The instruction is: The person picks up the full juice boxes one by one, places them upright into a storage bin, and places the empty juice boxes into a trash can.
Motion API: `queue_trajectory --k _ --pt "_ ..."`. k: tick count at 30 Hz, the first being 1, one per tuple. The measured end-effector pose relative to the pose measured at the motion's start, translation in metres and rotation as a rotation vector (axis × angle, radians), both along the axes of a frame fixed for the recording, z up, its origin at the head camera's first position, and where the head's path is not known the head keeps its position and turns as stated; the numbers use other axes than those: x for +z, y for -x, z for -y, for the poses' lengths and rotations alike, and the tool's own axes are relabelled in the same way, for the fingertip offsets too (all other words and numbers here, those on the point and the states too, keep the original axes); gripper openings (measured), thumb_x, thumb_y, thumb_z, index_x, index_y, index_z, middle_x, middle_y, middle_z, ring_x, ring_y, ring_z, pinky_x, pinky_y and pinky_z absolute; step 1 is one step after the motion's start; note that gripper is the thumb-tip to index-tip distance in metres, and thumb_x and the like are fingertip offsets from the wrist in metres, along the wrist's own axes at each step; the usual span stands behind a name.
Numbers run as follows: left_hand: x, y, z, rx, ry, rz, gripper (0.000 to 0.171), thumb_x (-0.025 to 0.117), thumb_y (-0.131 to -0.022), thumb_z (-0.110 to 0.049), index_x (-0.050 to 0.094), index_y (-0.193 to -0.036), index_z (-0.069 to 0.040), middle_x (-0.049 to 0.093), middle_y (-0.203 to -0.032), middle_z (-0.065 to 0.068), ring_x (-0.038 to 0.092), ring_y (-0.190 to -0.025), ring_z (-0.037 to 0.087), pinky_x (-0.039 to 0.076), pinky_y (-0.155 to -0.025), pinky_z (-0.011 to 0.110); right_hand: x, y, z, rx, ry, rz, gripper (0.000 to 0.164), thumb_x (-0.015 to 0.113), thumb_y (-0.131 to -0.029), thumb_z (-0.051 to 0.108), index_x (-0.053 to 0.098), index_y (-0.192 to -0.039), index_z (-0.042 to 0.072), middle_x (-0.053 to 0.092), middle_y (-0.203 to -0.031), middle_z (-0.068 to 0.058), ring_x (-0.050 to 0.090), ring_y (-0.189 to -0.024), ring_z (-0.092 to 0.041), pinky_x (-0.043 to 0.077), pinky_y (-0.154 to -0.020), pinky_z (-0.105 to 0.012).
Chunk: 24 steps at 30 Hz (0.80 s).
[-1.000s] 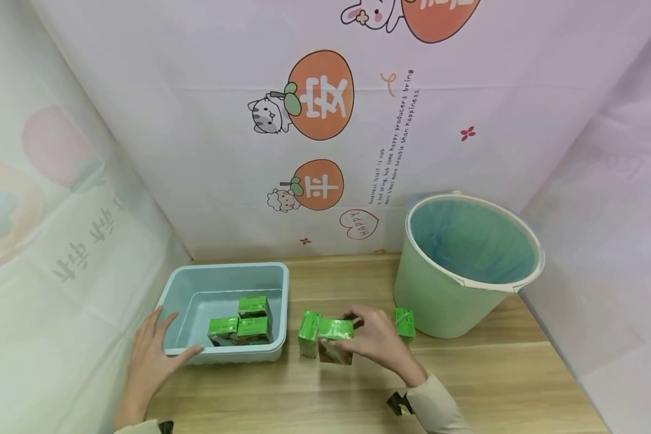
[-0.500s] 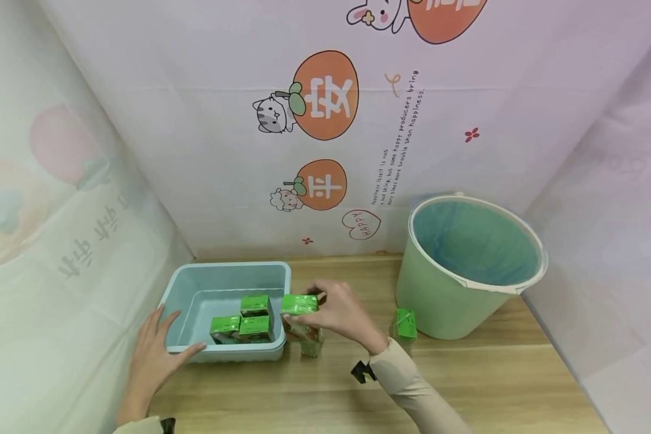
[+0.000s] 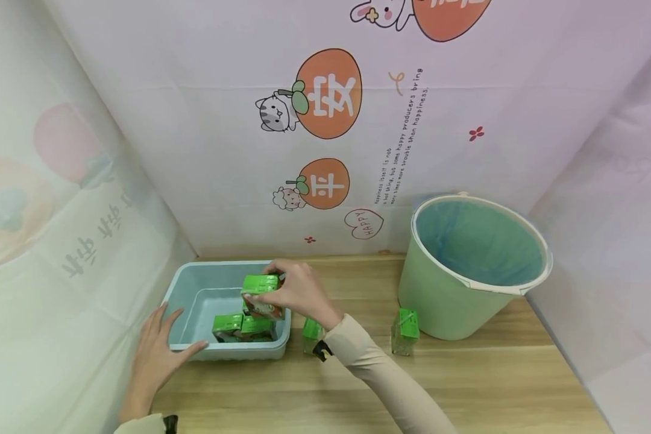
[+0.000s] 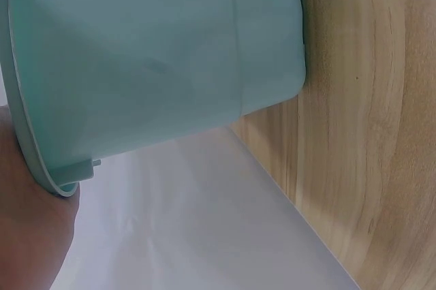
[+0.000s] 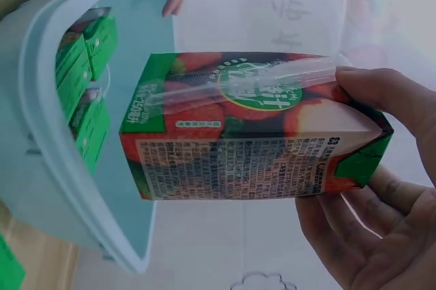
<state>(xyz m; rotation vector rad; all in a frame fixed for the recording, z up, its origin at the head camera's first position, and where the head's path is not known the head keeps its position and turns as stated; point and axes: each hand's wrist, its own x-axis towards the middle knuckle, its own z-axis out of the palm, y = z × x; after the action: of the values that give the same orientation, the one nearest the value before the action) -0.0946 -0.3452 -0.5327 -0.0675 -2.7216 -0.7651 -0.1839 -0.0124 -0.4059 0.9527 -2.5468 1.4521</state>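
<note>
By our count, three green-topped cartons (image 3: 226, 322) stand in the blue basin (image 3: 233, 354), left of and below the right hand (image 3: 301, 292), which pinches a fourth, the fruit-juice carton (image 5: 238, 126) with a wrapped straw (image 5: 252, 83) on its side, between thumb and fingers. We see that carton above the basin, by its right wall and not set down; in the head view it hides most of the rearmost stowed one. Two remain outside on the table (image 3: 304, 398): the nearer loose carton (image 3: 312, 328), just below the right hand and partly covered by its wrist, and the farther loose carton (image 3: 408, 324), well to that hand's right beside the green bucket (image 3: 439, 301). So we judge the filling of the basin to be about half done, with the fourth carton close to its place and two more lying untouched. The left hand (image 3: 160, 355) is spread wide, fingers on the basin's left rim and thumb at the front rim, seemingly steadying it. Against the frame from half a second ago, we find the right hand and its carton farther left and deeper, over the basin's inside rather than at its right rim. The left hand has kept its hold on that corner, and the carton by the bucket has not moved.
</note>
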Motion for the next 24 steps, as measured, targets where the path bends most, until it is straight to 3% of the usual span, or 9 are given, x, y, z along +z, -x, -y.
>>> queue_trajectory --k 7,16,24 --pt "0.003 0.000 0.000 0.004 -0.006 0.013 0.096 0.090 -0.079 -0.050 0.049 -0.151 0.000 0.025 -0.166 0.033 0.023 -0.149 0.057 0.029 -0.107 0.080 -0.004 0.009 0.031 0.035 -0.015 0.049 0.037 0.094 -0.081 0.029 0.076 -0.109 0.011 0.075 -0.095 0.004 0.063 -0.071 -0.001 0.054 -0.064 -0.017" --pt "0.004 -0.004 0.002 0.010 0.002 0.027 0.097 0.090 -0.079 -0.051 0.049 -0.151 0.000 0.025 -0.166 0.033 0.024 -0.149 0.057 0.030 -0.107 0.081 -0.015 0.022 0.067 -0.019 -0.091 0.039 0.045 0.092 -0.084 0.038 0.076 -0.117 0.011 0.075 -0.099 0.003 0.061 -0.076 0.001 0.051 -0.067 -0.014" --pt "0.003 0.000 0.001 0.007 0.008 0.013 0.095 0.091 -0.078 -0.050 0.051 -0.148 0.000 0.027 -0.164 0.035 0.025 -0.147 0.059 0.030 -0.107 0.080 -0.025 0.039 0.085 -0.005 -0.048 0.122 0.041 0.091 -0.086 0.026 0.075 -0.118 0.006 0.076 -0.101 -0.003 0.063 -0.076 -0.003 0.053 -0.068 -0.017"
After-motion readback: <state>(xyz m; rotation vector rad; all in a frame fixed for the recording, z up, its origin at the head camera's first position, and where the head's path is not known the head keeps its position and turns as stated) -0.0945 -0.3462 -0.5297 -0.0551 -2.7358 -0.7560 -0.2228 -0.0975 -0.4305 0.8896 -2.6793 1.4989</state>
